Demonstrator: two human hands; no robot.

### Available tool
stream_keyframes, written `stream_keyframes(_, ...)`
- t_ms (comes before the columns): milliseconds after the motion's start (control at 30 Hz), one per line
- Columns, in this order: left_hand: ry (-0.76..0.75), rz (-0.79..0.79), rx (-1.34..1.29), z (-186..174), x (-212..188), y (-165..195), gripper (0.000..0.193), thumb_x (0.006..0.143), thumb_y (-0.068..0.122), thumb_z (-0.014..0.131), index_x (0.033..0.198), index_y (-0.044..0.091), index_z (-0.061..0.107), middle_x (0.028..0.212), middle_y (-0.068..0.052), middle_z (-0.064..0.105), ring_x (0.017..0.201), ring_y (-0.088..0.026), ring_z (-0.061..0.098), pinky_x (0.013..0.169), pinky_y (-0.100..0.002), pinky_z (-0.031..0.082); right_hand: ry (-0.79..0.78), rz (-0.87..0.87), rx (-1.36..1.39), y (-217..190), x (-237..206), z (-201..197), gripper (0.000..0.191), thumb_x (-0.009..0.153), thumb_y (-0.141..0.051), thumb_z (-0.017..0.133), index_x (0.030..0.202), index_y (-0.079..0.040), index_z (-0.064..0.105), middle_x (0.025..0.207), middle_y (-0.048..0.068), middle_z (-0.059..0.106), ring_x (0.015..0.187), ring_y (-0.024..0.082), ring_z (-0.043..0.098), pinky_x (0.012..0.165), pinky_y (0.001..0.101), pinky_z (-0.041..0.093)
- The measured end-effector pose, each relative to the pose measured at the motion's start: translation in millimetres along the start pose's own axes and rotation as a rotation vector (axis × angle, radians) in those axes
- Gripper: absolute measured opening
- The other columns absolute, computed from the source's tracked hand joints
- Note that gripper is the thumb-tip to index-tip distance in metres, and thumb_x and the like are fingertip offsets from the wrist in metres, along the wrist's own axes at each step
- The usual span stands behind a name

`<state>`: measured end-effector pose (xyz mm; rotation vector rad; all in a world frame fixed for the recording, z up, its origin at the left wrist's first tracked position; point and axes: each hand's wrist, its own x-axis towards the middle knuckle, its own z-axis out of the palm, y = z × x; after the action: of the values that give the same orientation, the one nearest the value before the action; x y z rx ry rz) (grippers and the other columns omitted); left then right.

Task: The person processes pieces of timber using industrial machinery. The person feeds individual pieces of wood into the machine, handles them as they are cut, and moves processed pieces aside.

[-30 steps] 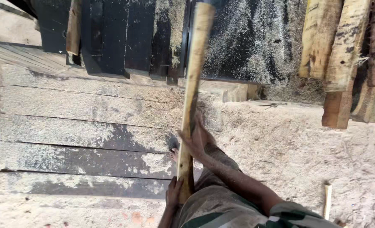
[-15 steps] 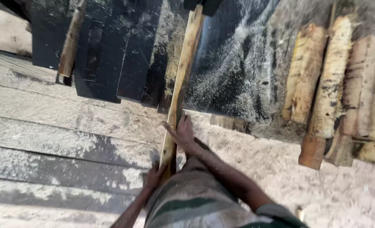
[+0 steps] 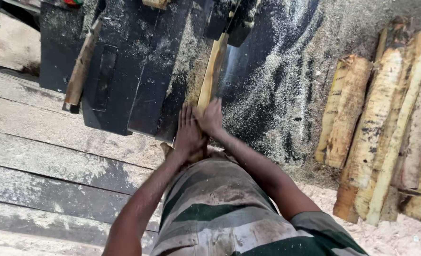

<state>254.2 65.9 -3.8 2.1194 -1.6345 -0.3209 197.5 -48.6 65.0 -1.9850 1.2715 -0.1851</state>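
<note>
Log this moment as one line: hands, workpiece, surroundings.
left hand: flat on wooden slat | right hand: flat on wooden slat | slat: lengthwise on dark saw table | log slabs: stacked right

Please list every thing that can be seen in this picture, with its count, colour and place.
wood strip: one, pale yellow-brown, centre, lying on the dark table and running away from the person, under both hands.
saw table: one, black, dusted with sawdust, upper centre.
stick: one, brown, on the left part of the saw table.
slabs: a pile, count unclear, tan with bark, right side.
planks: several, grey, dusty, lower left.
sawdust: pale, spread over table and ground.
shirt: one, grey with green stripes, bottom centre.
left hand: flat on the wood strip.
right hand: flat on the wood strip, beside the left.
</note>
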Motion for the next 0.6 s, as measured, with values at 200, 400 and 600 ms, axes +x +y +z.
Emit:
stream_keyframes(200,-0.327,-0.148,0.112,-31,113,10,0.114,0.094,0.073,0.051,0.162,-0.001,-0.002,0.172,-0.025,-0.004,0.160,-0.040,-0.009,0.131,-0.053,-0.002,0.081,-0.139,-0.147,-21,84,-44,0.105,0.093,-0.070,0.066,0.142,0.017,0.033,0.140,0.039,0.044,0.129,0.049,0.053,0.105,0.0536,0.053)
stream_keyframes(400,-0.104,-0.008,-0.056,-31,47,15,0.117,0.087,0.060,0.069,0.158,-0.007,0.005,0.167,-0.030,0.001,0.157,-0.044,0.003,0.127,-0.060,0.008,0.069,-0.203,-0.031,15,18,-49,0.053,0.118,-0.036,0.036,0.164,-0.011,0.031,0.155,0.031,0.039,0.140,0.051,0.040,0.105,0.0593,0.042)
stream_keyframes(600,-0.002,0.125,0.142,-7,-13,9,0.044,0.091,0.000,0.067,0.135,-0.001,0.062,0.151,-0.017,0.056,0.152,-0.033,0.041,0.122,-0.050,0.038,0.526,-0.041,0.297,8,-39,6,0.043,0.116,-0.036,0.045,0.146,-0.009,0.059,0.133,0.018,0.064,0.123,0.030,0.060,0.105,0.0465,0.051)
